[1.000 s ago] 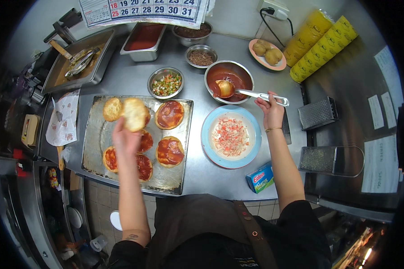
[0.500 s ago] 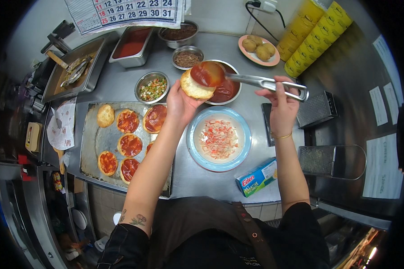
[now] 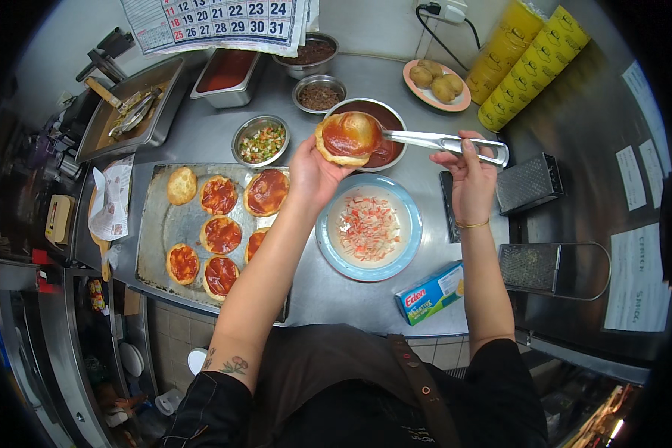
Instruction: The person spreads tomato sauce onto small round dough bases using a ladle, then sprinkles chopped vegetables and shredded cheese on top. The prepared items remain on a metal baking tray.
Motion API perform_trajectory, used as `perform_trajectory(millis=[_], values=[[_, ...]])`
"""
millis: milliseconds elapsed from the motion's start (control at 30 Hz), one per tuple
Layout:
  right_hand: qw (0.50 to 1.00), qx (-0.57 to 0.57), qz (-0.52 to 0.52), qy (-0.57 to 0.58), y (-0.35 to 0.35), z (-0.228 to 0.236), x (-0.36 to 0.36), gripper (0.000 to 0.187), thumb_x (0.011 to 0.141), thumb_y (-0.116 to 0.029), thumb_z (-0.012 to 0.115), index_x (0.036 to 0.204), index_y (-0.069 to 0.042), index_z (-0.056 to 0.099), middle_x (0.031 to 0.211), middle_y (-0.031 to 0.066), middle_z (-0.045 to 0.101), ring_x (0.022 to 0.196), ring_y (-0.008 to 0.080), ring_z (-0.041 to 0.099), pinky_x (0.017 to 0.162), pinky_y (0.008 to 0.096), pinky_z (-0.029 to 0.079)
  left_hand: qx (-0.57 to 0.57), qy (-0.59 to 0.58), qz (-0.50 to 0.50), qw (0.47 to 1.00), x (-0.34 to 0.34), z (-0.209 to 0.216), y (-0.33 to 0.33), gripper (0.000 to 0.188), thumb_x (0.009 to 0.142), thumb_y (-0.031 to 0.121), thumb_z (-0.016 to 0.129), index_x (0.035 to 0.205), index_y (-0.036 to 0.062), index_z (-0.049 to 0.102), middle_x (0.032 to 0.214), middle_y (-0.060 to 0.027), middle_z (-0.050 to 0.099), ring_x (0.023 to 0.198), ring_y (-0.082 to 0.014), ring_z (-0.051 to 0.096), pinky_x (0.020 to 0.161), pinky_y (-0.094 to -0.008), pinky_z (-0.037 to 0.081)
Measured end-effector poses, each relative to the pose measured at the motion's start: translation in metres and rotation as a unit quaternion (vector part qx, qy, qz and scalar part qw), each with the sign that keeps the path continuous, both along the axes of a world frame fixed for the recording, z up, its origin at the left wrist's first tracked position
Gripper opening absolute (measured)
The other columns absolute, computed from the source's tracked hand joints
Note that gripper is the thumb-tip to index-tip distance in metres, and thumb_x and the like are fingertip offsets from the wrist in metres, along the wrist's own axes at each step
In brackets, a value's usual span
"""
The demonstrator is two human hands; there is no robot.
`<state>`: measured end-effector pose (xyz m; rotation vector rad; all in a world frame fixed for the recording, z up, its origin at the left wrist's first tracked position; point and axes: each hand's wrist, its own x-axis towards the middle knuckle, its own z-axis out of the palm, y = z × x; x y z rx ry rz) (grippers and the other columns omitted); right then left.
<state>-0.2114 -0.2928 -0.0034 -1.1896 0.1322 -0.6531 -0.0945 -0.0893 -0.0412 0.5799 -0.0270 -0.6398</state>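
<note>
My left hand (image 3: pixel 313 173) holds up a small round bread base (image 3: pixel 325 151) from below. Over it, my right hand (image 3: pixel 470 170) grips the handle of a metal ladle (image 3: pixel 425 139), whose bowl presses red sauce onto the bread. Just behind them stands a steel bowl of red sauce (image 3: pixel 390 153), partly covered by the ladle. On the baking tray (image 3: pixel 173 231) at the left lie several bread bases, most coated with sauce (image 3: pixel 218 196) and one plain (image 3: pixel 181 186). My left forearm hides part of that tray.
A blue-rimmed plate (image 3: pixel 414 205) holds shredded crab stick. Bowls of chopped vegetables (image 3: pixel 261 142) and ground meat (image 3: pixel 319 95) stand behind, beside a steel pan of red sauce (image 3: pixel 228 78). At right are a blue box (image 3: pixel 430 293), box grater (image 3: pixel 529 184), flat grater (image 3: pixel 530 266) and potato plate (image 3: pixel 463 101).
The ladle's bowl has come down across the bread, and sauce now covers most of its top. My left hand has shifted slightly right with the bread.
</note>
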Motion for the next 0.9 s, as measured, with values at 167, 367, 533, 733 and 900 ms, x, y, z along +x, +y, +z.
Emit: perform_trajectory(millis=[167, 367, 533, 733, 900], values=[[0.999, -0.036, -0.028, 0.009, -0.008, -0.003, 0.006, 0.021, 0.093, -0.016, 0.047, 0.106, 0.000, 0.048, 0.082, 0.0136, 0.062, 0.070, 0.0217, 0.066, 0.068, 0.0308, 0.053, 0.034, 0.005, -0.001, 0.999, -0.002, -0.005, 0.002, 0.046, 0.094, 0.023, 0.016, 0.128, -0.0031, 0.032, 0.128, -0.0220, 0.043, 0.116, -0.0360, 0.047, 0.094, -0.0502, 0.044], [0.999, -0.010, -0.033, 0.016, -0.002, -0.003, 0.009, 0.022, 0.092, -0.016, 0.048, 0.107, 0.001, 0.047, 0.082, 0.0145, 0.062, 0.069, 0.0221, 0.066, 0.068, 0.0318, 0.053, 0.050, -0.012, 0.009, 0.999, -0.004, -0.006, 0.001, 0.046, 0.094, 0.023, 0.015, 0.127, -0.0041, 0.033, 0.126, -0.0223, 0.045, 0.113, -0.0360, 0.050, 0.090, -0.0482, 0.047], [0.999, 0.029, -0.033, 0.031, -0.008, -0.016, 0.010, 0.025, 0.092, -0.016, 0.047, 0.109, 0.003, 0.044, 0.080, 0.0158, 0.062, 0.068, 0.0238, 0.066, 0.067, 0.0328, 0.054, 0.037, -0.008, 0.004, 0.999, -0.004, -0.010, 0.002, 0.046, 0.094, 0.023, 0.015, 0.127, -0.0035, 0.033, 0.126, -0.0225, 0.045, 0.111, -0.0361, 0.051, 0.089, -0.0480, 0.048], [0.999, 0.017, -0.033, 0.037, -0.006, -0.009, 0.011, 0.024, 0.092, -0.014, 0.046, 0.108, 0.003, 0.044, 0.082, 0.0169, 0.061, 0.068, 0.0244, 0.066, 0.067, 0.0329, 0.054, 0.047, -0.027, -0.008, 0.998, -0.008, -0.011, -0.002, 0.047, 0.094, 0.025, 0.016, 0.127, -0.0040, 0.033, 0.124, -0.0232, 0.046, 0.110, -0.0360, 0.052, 0.088, -0.0464, 0.049], [0.998, 0.001, -0.041, 0.038, -0.001, -0.003, 0.012, 0.023, 0.092, -0.014, 0.047, 0.107, 0.004, 0.045, 0.082, 0.0155, 0.061, 0.067, 0.0235, 0.066, 0.066, 0.0319, 0.054, 0.064, -0.037, 0.002, 0.997, -0.009, -0.011, -0.002, 0.048, 0.094, 0.026, 0.016, 0.127, -0.0042, 0.032, 0.122, -0.0232, 0.047, 0.109, -0.0353, 0.053, 0.084, -0.0439, 0.052]])
